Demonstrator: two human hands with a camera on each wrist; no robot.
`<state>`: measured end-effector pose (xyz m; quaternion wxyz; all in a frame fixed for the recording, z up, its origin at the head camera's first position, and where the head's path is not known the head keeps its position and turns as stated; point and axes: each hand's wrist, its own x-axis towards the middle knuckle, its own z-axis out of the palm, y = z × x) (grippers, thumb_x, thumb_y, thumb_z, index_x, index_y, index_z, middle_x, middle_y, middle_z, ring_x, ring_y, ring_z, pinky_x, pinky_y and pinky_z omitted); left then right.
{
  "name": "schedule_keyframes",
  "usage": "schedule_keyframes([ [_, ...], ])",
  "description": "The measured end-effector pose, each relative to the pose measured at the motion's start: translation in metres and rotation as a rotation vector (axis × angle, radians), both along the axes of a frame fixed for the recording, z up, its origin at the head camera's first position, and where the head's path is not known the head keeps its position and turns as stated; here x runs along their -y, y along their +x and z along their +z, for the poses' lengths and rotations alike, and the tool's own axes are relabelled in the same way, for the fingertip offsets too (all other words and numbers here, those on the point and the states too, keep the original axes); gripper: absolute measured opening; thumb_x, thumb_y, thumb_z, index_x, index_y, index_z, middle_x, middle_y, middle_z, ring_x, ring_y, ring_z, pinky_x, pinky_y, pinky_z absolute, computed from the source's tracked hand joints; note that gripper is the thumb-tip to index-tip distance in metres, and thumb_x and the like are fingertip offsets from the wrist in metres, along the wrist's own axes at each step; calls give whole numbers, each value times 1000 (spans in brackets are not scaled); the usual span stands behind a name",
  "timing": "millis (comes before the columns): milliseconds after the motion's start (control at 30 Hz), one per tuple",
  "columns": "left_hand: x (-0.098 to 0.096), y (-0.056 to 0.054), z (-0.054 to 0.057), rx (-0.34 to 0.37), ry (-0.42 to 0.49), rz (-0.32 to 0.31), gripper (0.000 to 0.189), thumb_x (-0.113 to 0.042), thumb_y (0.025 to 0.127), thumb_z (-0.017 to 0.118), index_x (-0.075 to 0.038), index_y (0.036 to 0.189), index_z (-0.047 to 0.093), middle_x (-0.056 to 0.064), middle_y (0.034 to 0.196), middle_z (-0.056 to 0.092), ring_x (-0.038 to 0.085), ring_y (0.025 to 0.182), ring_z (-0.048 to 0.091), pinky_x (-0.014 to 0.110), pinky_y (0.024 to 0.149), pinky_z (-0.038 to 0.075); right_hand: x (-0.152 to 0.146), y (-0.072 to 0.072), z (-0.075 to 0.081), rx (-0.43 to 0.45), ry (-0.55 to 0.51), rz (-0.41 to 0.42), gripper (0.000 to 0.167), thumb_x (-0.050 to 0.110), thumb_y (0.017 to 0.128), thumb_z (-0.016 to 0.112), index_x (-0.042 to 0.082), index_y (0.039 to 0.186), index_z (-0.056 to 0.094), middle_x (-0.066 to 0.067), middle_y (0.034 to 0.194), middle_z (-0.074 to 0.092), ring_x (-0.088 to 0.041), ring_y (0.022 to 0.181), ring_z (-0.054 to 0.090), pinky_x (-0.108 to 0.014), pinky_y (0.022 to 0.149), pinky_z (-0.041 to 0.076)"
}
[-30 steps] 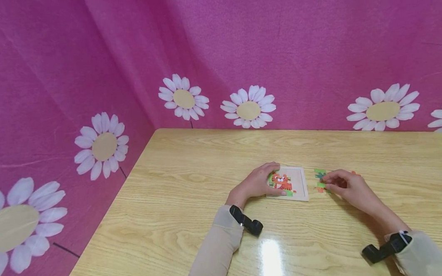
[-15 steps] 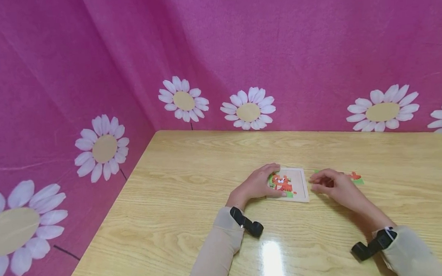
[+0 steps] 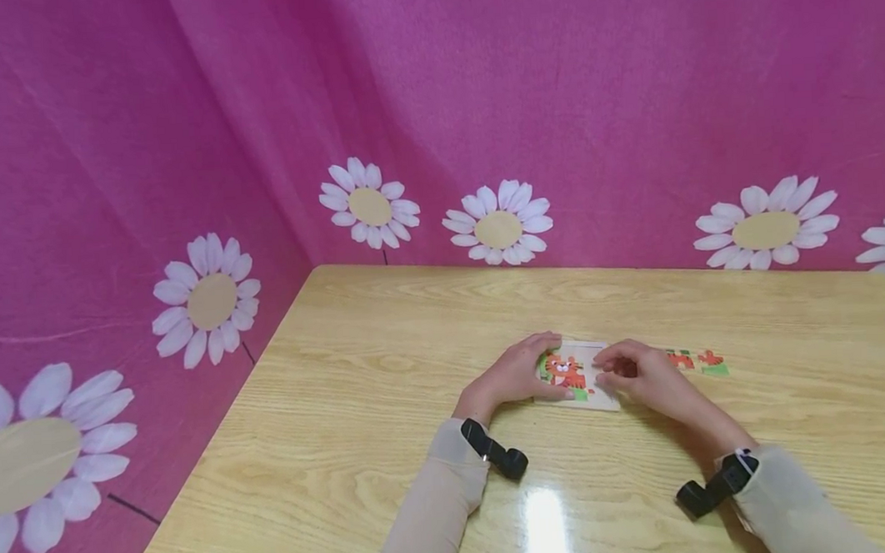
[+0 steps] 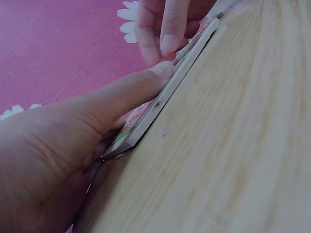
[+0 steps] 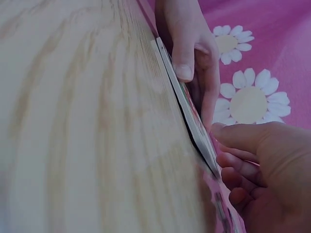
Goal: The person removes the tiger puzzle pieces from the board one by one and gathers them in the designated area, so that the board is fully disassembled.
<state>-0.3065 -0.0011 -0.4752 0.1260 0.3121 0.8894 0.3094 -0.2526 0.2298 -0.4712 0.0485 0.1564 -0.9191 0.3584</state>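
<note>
A small puzzle board [image 3: 580,351] with a pale frame lies on the table, its left part filled with an orange tiger picture [image 3: 565,369] on green. My left hand [image 3: 513,373] grips the board's left end, thumb along the near edge and fingers at the far edge. In the left wrist view that thumb [image 4: 133,92] presses on the frame. Over the bare right part of the board, my right hand [image 3: 646,376] pinches a puzzle piece, hidden behind curled fingers. Seen from the right wrist, its fingertips [image 5: 226,160] are right at the board's edge.
Two loose puzzle pieces, an orange one [image 3: 680,359] and an orange and green one [image 3: 712,362], lie right of the board. The wooden table [image 3: 386,355] meets a pink daisy-print curtain [image 3: 591,93] at its back and left.
My right hand has moved left from the loose pieces to over the board, and the green pieces beside the board no longer show there. The left hand has stayed put.
</note>
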Motion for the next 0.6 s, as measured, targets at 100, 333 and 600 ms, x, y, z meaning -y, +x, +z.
schedule_keyframes([
  [100, 0, 0, -1, -4, -4, -1, 85, -43, 80, 79, -17, 150, 39, -1, 161, 32, 16, 148, 31, 31, 123, 28, 5, -3, -1, -14, 29, 19, 21, 7, 86, 73, 4, 107, 71, -6, 92, 66, -2, 76, 52, -16, 64, 47],
  [333, 0, 1, 0, -8, -14, -3, 85, -42, 80, 79, -17, 150, 39, -1, 161, 32, 16, 148, 31, 32, 123, 28, 12, -7, -2, -4, 32, 49, 24, 8, 86, 73, 3, 109, 70, -6, 92, 64, -5, 77, 51, -16, 64, 46],
  [600, 1, 0, 0, -14, -3, -13, 85, -44, 80, 78, -16, 150, 38, -1, 161, 32, 16, 149, 30, 31, 123, 28, 20, -12, 2, 8, 44, 60, 27, 13, 87, 74, 0, 110, 69, -7, 90, 62, -9, 77, 49, -17, 62, 42],
])
